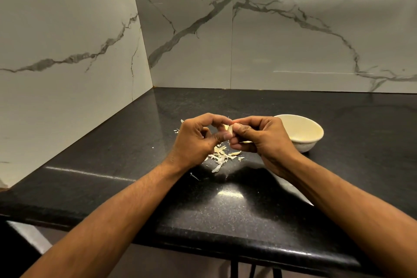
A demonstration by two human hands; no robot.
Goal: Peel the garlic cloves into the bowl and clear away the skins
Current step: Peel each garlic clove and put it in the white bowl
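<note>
Black polished stone forms the counter, set into a corner of veined marble walls. Above it both hands meet: the left hand and the right hand each pinch the same pale garlic clove between thumb and curled fingers. Directly beneath them a heap of papery skins lies on the counter, with stray flakes near it. The cream bowl stands just beside the right hand, on its far right side; what it holds cannot be told.
</note>
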